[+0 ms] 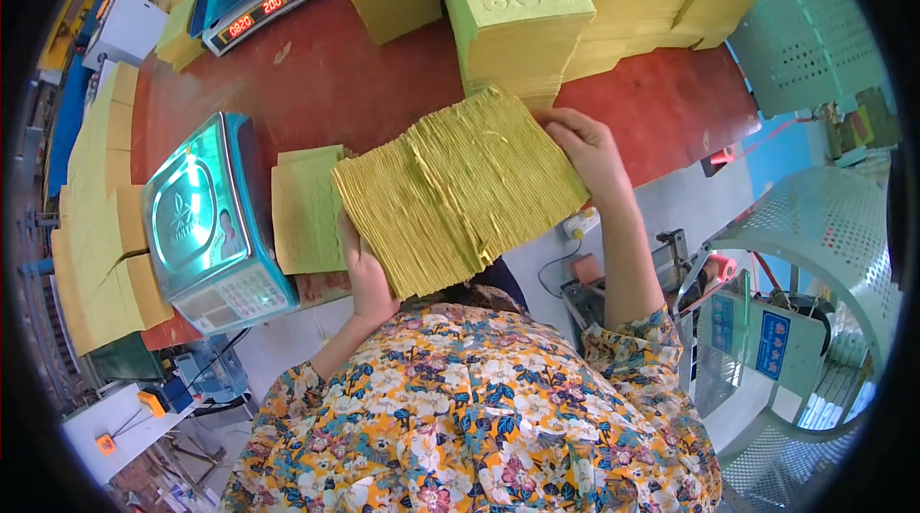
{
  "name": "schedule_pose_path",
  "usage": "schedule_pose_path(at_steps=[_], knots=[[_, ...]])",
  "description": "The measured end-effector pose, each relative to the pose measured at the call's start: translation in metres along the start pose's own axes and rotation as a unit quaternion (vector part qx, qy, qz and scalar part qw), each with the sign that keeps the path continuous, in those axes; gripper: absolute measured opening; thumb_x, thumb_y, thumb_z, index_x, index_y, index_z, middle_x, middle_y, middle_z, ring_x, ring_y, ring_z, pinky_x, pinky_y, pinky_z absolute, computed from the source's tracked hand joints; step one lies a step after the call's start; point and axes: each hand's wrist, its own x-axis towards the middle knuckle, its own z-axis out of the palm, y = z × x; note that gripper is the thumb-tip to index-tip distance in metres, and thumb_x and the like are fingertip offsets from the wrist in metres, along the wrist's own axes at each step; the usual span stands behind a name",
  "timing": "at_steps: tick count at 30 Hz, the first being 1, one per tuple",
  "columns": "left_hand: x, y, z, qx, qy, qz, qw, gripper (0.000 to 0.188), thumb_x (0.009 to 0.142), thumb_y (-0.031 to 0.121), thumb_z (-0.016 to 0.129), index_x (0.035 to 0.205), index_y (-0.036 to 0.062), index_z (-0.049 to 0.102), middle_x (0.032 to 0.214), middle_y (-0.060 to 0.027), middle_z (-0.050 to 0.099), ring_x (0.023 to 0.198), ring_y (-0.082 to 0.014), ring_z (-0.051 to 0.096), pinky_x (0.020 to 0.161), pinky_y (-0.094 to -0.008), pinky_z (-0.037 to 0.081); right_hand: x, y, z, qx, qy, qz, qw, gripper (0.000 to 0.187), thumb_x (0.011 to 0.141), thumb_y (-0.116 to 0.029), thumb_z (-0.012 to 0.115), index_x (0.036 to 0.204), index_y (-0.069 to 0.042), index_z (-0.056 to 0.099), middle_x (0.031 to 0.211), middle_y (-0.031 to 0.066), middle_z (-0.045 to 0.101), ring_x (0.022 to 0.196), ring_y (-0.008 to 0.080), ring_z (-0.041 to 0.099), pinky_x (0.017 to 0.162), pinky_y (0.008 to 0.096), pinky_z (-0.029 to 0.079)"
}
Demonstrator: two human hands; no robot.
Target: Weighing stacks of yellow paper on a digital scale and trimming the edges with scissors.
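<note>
A thick stack of yellow paper sheets (460, 192), turned so its layered edges face up, is held between my two hands in front of my body. My left hand (369, 273) grips its lower left end, fingers partly hidden beneath it. At the upper right end my right hand (589, 154) holds the stack, thumb along the side. Left of it a smaller pile of yellow paper (307, 211) lies on the red table (326, 63), partly covered by the held stack. A teal scale with a shiny metal plate (196, 211) stands beside that pile.
Tall stacks of embossed yellow paper (517, 34) stand along the table's far side. A second scale with a lit red display (268, 5) sits at the far left. More yellow stacks (96, 216) line the left edge. Perforated metal guards (815, 24) rise at the right.
</note>
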Motion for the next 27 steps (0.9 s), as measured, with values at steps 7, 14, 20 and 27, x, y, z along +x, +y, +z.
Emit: schedule_pose_path(at_steps=[7,14,20,27], knots=[[0.0,0.015,0.005,-0.161,0.046,-0.088,0.982,0.068,0.075,0.027,0.073,0.131,-0.0025,0.05,0.134,-0.0272,0.045,0.124,-0.049,0.038,0.11,-0.0516,0.03,-0.042,-0.008,0.002,0.015,0.133,-0.103,0.986,0.032,0.095,-0.012,0.059,0.124,0.001,0.062,0.114,0.0086,0.067,0.102,0.013,0.062,0.087,0.0272,0.051],[0.02,0.061,-0.004,-0.454,0.09,-0.211,0.861,0.044,0.107,0.021,0.04,0.148,0.0077,0.033,0.137,-0.0085,0.047,0.121,-0.0182,0.05,0.103,-0.0324,0.043,-0.089,-0.031,0.02,-0.285,0.191,-0.361,0.867,0.039,0.077,-0.004,0.071,0.116,-0.003,0.065,0.118,0.0134,0.065,0.11,0.026,0.062,0.096,0.0379,0.049],[0.02,0.053,-0.006,-0.429,0.074,-0.241,0.868,0.043,0.106,0.02,0.04,0.145,0.0024,0.037,0.137,-0.011,0.047,0.121,-0.0207,0.049,0.104,-0.0334,0.04,-0.112,-0.039,0.062,-0.353,0.037,-0.412,0.839,0.034,0.067,-0.004,0.074,0.101,-0.007,0.069,0.098,0.0066,0.063,0.095,0.0244,0.06,0.079,0.0368,0.049],[0.017,0.049,-0.005,0.004,0.046,-0.009,0.999,0.053,0.083,0.001,0.064,0.133,-0.0055,0.049,0.138,-0.0266,0.044,0.131,-0.0452,0.039,0.109,-0.0455,0.036,-0.109,-0.038,0.065,-0.398,0.002,-0.386,0.832,0.023,0.068,-0.004,0.071,0.09,-0.008,0.065,0.09,0.0035,0.06,0.086,0.0242,0.056,0.073,0.0361,0.046]])
